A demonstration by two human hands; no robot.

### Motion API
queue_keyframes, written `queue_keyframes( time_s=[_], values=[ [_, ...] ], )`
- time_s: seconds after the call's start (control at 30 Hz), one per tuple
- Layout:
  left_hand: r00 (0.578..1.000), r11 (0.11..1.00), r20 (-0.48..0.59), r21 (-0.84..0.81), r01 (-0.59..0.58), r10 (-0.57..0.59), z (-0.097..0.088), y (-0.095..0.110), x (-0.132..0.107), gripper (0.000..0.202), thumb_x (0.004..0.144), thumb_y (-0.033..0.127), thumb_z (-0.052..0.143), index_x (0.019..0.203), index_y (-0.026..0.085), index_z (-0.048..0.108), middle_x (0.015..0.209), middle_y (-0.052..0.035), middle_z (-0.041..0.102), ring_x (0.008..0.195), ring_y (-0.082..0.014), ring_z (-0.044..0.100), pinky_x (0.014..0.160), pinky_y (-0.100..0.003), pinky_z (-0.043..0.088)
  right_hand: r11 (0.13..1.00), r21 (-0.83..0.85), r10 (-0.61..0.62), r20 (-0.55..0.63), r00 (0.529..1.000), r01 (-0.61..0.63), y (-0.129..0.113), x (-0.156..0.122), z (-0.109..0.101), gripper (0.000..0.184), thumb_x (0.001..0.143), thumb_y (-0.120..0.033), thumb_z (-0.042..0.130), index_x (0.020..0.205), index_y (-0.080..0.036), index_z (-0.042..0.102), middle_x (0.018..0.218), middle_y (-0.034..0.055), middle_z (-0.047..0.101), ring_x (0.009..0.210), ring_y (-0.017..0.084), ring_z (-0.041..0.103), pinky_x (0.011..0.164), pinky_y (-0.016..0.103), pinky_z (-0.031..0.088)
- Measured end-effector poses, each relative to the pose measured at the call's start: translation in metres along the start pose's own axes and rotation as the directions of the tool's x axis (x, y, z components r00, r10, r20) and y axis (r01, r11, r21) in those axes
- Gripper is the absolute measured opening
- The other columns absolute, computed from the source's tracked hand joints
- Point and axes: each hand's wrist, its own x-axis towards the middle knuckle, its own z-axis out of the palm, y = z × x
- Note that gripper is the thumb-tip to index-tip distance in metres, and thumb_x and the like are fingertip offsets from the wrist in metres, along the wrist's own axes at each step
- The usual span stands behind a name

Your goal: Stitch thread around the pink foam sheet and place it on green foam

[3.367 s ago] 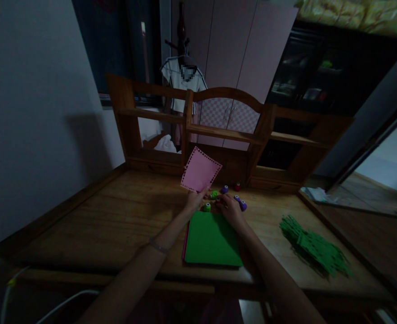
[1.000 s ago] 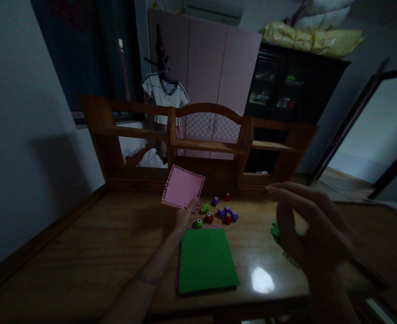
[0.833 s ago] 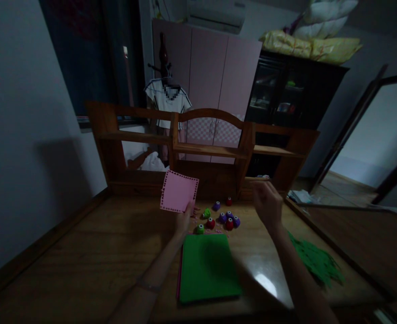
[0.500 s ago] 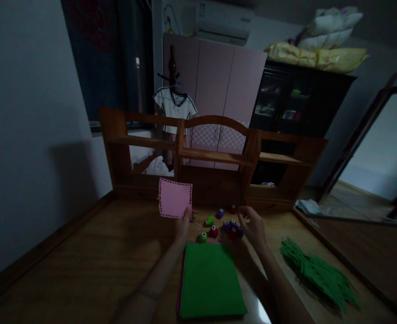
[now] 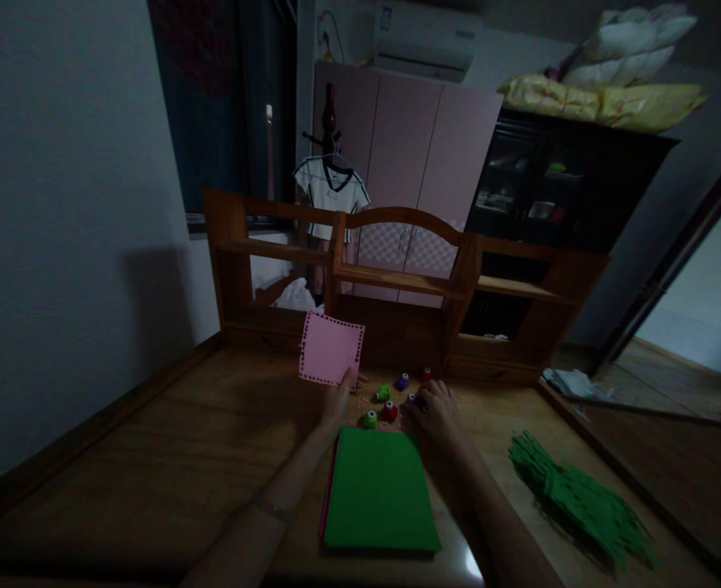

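Observation:
My left hand (image 5: pixel 338 398) grips a pink sheet (image 5: pixel 331 349) by its lower right corner, holding it raised and tilted. A row of small dark punched-looking marks runs along the sheet's edges. My right hand (image 5: pixel 438 410) is lowered over several small round pieces with white tops, fingers bent down around the purple ones (image 5: pixel 411 398). It partly hides them, and whether it holds one is unclear. Beside them are a red piece (image 5: pixel 390 411), two green pieces (image 5: pixel 370 420) and another purple piece (image 5: pixel 402 381). Nearest me lies a stack of green sheets (image 5: pixel 380 490) with a pink edge below.
A heap of cut green strips (image 5: pixel 580 498) lies on the wooden tabletop (image 5: pixel 170 457) at the right. Tiny pink scraps (image 5: pixel 362 403) are scattered among the round pieces. A wooden shelf unit (image 5: pixel 397 279) stands along the back edge.
My right hand has moved left and down onto the purple pieces. The pink sheet is still in my left hand, tilted a little more. The view has shifted slightly left.

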Motion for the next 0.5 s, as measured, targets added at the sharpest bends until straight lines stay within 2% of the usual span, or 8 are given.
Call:
queue_keyframes(
  time_s=[0.1, 0.2, 0.27, 0.33, 0.4, 0.5],
  values=[
    [0.999, 0.999, 0.001, 0.021, 0.051, -0.051, 0.001, 0.007, -0.006, 0.053, 0.072, 0.064, 0.050, 0.070, 0.016, 0.070, 0.073, -0.0077, 0.068, 0.066, -0.0187, 0.060, 0.061, -0.027, 0.044, 0.996, 0.088, 0.006, -0.051, 0.999, -0.001, -0.001, 0.003, -0.003, 0.017, 0.082, -0.036, 0.058, 0.087, -0.021, 0.061, 0.096, 0.0078, 0.060, 0.094, 0.025, 0.051, 0.083, 0.039, 0.038],
    [0.995, 0.996, 0.042, -0.003, 0.087, -0.087, 0.006, 0.009, -0.011, 0.056, 0.071, 0.067, 0.050, 0.070, 0.015, 0.071, 0.072, -0.0084, 0.068, 0.064, -0.0187, 0.059, 0.057, -0.027, 0.044, 0.940, 0.337, 0.097, -0.129, 0.987, -0.049, -0.005, 0.006, -0.007, 0.024, 0.084, -0.041, 0.053, 0.094, -0.020, 0.060, 0.100, 0.0087, 0.061, 0.094, 0.024, 0.055, 0.080, 0.038, 0.043],
    [0.995, 0.997, 0.074, -0.020, 0.069, -0.068, 0.009, 0.009, -0.014, 0.057, 0.070, 0.067, 0.050, 0.070, 0.014, 0.071, 0.073, -0.0088, 0.068, 0.067, -0.0186, 0.060, 0.058, -0.026, 0.044, 0.815, 0.568, 0.204, -0.091, 0.975, -0.118, -0.010, 0.008, -0.010, 0.030, 0.085, -0.046, 0.051, 0.099, -0.020, 0.059, 0.098, 0.0087, 0.062, 0.085, 0.022, 0.059, 0.070, 0.035, 0.048],
    [0.995, 0.998, 0.078, -0.010, 0.060, -0.059, 0.012, 0.010, -0.017, 0.057, 0.070, 0.068, 0.051, 0.069, 0.014, 0.071, 0.071, -0.0087, 0.067, 0.067, -0.0182, 0.060, 0.059, -0.026, 0.044, 0.632, 0.750, 0.279, 0.014, 0.960, -0.195, -0.017, 0.009, -0.011, 0.035, 0.085, -0.049, 0.050, 0.103, -0.020, 0.056, 0.091, 0.0075, 0.064, 0.071, 0.020, 0.061, 0.059, 0.031, 0.050],
    [0.997, 0.998, 0.051, -0.005, 0.065, -0.065, 0.014, 0.013, -0.019, 0.056, 0.068, 0.068, 0.053, 0.067, 0.014, 0.071, 0.067, -0.0085, 0.067, 0.064, -0.0180, 0.060, 0.059, -0.027, 0.044, 0.481, 0.844, 0.302, 0.094, 0.949, -0.237, -0.025, 0.010, -0.011, 0.036, 0.083, -0.050, 0.053, 0.103, -0.020, 0.056, 0.084, 0.0053, 0.065, 0.064, 0.018, 0.062, 0.056, 0.029, 0.050],
    [0.998, 0.998, 0.011, -0.004, 0.068, -0.068, 0.016, 0.019, -0.023, 0.055, 0.068, 0.067, 0.054, 0.066, 0.014, 0.069, 0.061, -0.0078, 0.065, 0.060, -0.0185, 0.060, 0.056, -0.027, 0.044, 0.371, 0.893, 0.315, 0.137, 0.939, -0.254, -0.037, 0.009, -0.008, 0.037, 0.079, -0.052, 0.057, 0.098, -0.020, 0.058, 0.087, 0.0051, 0.067, 0.070, 0.018, 0.065, 0.064, 0.030, 0.053]
  ],
)
